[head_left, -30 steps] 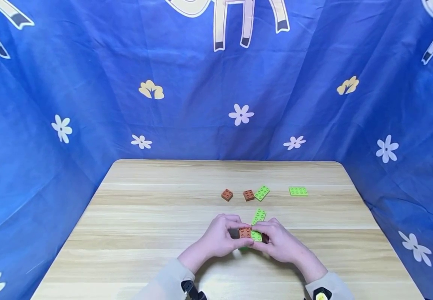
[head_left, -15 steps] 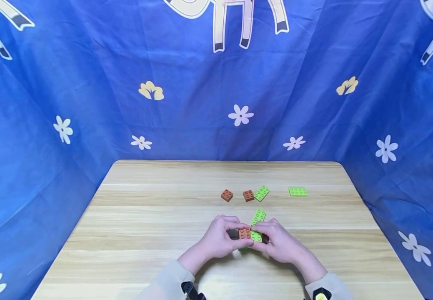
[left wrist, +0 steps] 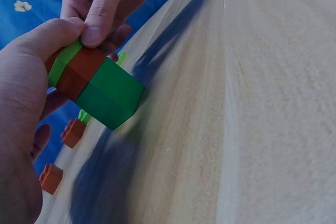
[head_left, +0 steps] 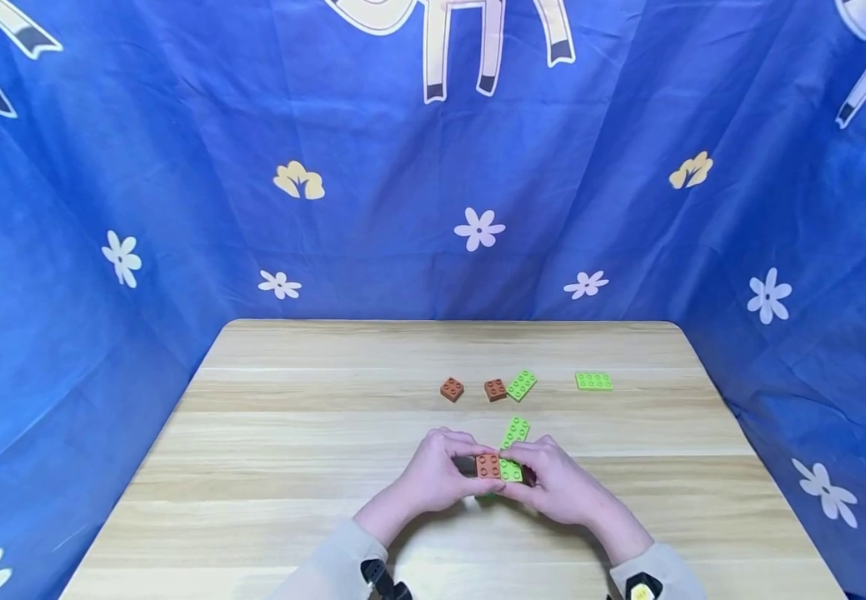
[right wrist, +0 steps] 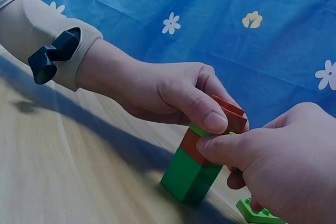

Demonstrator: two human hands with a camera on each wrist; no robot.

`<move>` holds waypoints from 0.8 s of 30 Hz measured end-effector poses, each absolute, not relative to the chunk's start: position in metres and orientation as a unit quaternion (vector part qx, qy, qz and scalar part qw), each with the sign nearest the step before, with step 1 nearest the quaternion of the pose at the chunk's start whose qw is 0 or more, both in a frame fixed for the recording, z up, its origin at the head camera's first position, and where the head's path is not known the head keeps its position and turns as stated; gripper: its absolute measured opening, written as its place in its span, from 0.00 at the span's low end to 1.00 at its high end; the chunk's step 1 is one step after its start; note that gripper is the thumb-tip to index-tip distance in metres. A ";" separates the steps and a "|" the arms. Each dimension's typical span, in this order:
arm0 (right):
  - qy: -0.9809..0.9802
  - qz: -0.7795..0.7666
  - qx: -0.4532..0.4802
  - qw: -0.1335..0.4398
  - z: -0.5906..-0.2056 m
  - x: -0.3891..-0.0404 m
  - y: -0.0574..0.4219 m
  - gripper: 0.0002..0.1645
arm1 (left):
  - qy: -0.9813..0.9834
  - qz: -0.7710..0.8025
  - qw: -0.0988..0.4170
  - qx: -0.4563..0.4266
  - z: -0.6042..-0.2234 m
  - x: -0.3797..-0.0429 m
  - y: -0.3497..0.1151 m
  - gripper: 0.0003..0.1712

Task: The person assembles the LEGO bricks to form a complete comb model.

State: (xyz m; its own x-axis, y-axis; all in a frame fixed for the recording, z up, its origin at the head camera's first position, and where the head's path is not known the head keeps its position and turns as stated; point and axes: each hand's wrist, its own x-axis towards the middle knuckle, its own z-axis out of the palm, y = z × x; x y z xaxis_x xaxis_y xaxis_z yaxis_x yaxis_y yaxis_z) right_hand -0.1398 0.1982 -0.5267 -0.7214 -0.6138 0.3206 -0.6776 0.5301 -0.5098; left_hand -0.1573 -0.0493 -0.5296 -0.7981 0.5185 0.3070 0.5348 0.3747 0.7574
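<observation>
A small stack of toy building bricks stands between both hands. At its bottom is a dark green block [right wrist: 190,178], with a brown brick [left wrist: 79,73] above it. A thin light green plate brick [head_left: 511,472] lies over that, and a brown brick [head_left: 488,465] sits on its left part. My left hand [head_left: 436,471] pinches the upper brown brick between thumb and fingers. From the right, my right hand [head_left: 563,483] pinches the stack around the light green plate and lower brown brick. Fingers hide part of the stack.
Just behind the stack lies a light green plate brick [head_left: 516,432]. Farther back are two brown bricks, one left [head_left: 451,389] and one [head_left: 495,390] close to another light green plate [head_left: 522,385]. A further light green plate [head_left: 593,382] lies right on the wooden table [head_left: 290,433].
</observation>
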 end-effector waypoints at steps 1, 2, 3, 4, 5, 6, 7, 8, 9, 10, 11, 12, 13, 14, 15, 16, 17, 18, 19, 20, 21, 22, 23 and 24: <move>-0.875 0.310 0.368 0.051 -0.526 -0.140 0.198 0.26 | -0.831 -0.457 0.010 -0.317 -0.529 -0.158 -0.049 0.25; -0.878 0.305 0.366 0.049 -0.525 -0.140 0.199 0.27 | -0.832 -0.455 0.011 -0.317 -0.529 -0.158 -0.049 0.26; -0.881 0.301 0.363 0.046 -0.524 -0.140 0.199 0.27 | -0.833 -0.452 0.012 -0.317 -0.528 -0.158 -0.049 0.26; -0.884 0.299 0.358 0.042 -0.523 -0.139 0.200 0.28 | -0.835 -0.451 0.013 -0.316 -0.527 -0.158 -0.049 0.26; -0.887 0.297 0.351 0.035 -0.521 -0.139 0.201 0.28 | -0.835 -0.449 0.015 -0.316 -0.527 -0.158 -0.049 0.26; -0.890 0.297 0.344 0.029 -0.519 -0.139 0.202 0.29 | -0.836 -0.449 0.017 -0.316 -0.526 -0.158 -0.049 0.26; -0.892 0.298 0.339 0.022 -0.517 -0.138 0.204 0.29 | -0.836 -0.449 0.018 -0.316 -0.526 -0.158 -0.049 0.26; -0.893 0.301 0.334 0.018 -0.516 -0.138 0.206 0.29 | -0.836 -0.449 0.018 -0.315 -0.526 -0.158 -0.048 0.26; -0.893 0.303 0.332 0.015 -0.514 -0.139 0.208 0.29 | -0.836 -0.450 0.018 -0.313 -0.526 -0.157 -0.048 0.26; -0.892 0.306 0.331 0.015 -0.513 -0.139 0.210 0.30 | -0.836 -0.451 0.017 -0.312 -0.526 -0.157 -0.048 0.26; -0.890 0.309 0.334 0.017 -0.512 -0.139 0.212 0.30 | -0.835 -0.454 0.016 -0.311 -0.526 -0.157 -0.048 0.26; -0.887 0.313 0.340 0.021 -0.511 -0.140 0.214 0.30 | -0.834 -0.456 0.015 -0.308 -0.527 -0.157 -0.048 0.25; -0.883 0.316 0.346 0.026 -0.511 -0.141 0.217 0.30 | -0.834 -0.459 0.014 -0.306 -0.527 -0.157 -0.048 0.25; -0.879 0.318 0.353 0.031 -0.511 -0.142 0.219 0.30 | -0.832 -0.463 0.015 -0.305 -0.527 -0.157 -0.048 0.25; -0.875 0.322 0.359 0.036 -0.510 -0.143 0.221 0.30 | -0.831 -0.466 0.016 -0.304 -0.528 -0.156 -0.048 0.25; -0.872 0.325 0.364 0.039 -0.510 -0.144 0.223 0.30 | -0.830 -0.469 0.017 -0.303 -0.529 -0.156 -0.048 0.24; -0.869 0.329 0.368 0.039 -0.510 -0.145 0.225 0.30 | -0.829 -0.471 0.019 -0.302 -0.529 -0.156 -0.048 0.24; -0.868 0.331 0.368 0.039 -0.509 -0.146 0.227 0.30 | -0.828 -0.472 0.020 -0.302 -0.530 -0.156 -0.047 0.24; -0.868 0.332 0.367 0.038 -0.508 -0.146 0.229 0.30 | -0.828 -0.473 0.020 -0.301 -0.530 -0.156 -0.047 0.24; -0.868 0.334 0.365 0.037 -0.508 -0.146 0.230 0.31 | -0.828 -0.475 0.018 -0.299 -0.530 -0.156 -0.047 0.24; -0.870 0.335 0.361 0.035 -0.507 -0.146 0.232 0.31 | -0.828 -0.475 0.016 -0.297 -0.531 -0.156 -0.047 0.24; -0.871 0.335 0.357 0.034 -0.506 -0.146 0.233 0.32 | -0.829 -0.475 0.013 -0.295 -0.531 -0.156 -0.047 0.24; -0.872 0.336 0.354 0.034 -0.506 -0.147 0.234 0.32 | -0.829 -0.475 0.011 -0.293 -0.531 -0.155 -0.047 0.24; -0.874 0.336 0.350 0.036 -0.505 -0.147 0.235 0.32 | -0.830 -0.476 0.008 -0.292 -0.531 -0.155 -0.047 0.24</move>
